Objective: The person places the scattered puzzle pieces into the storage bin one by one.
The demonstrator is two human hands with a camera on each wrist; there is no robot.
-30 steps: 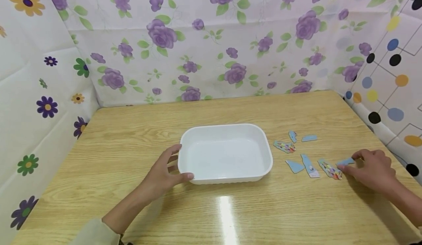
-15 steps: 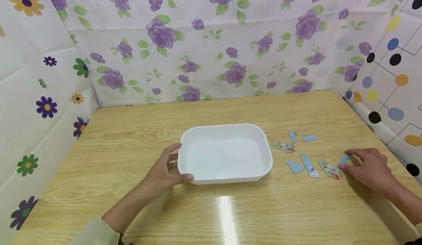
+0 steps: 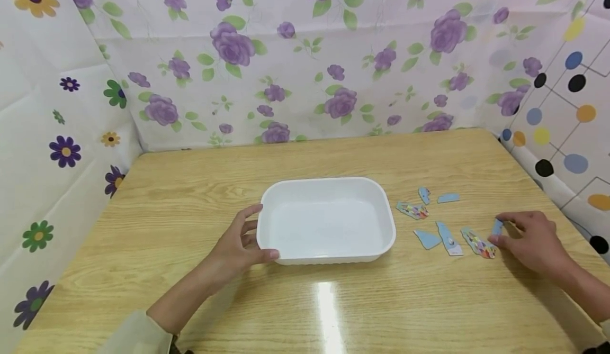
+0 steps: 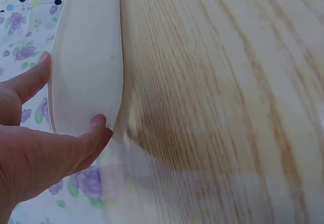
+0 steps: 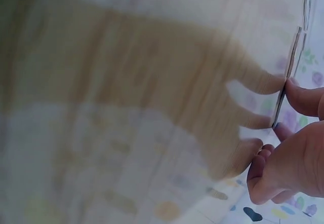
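Blue piece (image 3: 498,227) just turned, pinched in right hand (image 3: 535,240), likely for aligning; white tray (image 3: 329,229) gripped in left hand (image 3: 235,249).

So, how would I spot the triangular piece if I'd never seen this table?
Start at the white tray on the wooden table. Just past its right end lies the triangular piece. It is plain blue, while the long piece beside it has a pale end and the piece behind is multicoloured.

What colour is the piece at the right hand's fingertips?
The piece is light blue, best seen in the head view.
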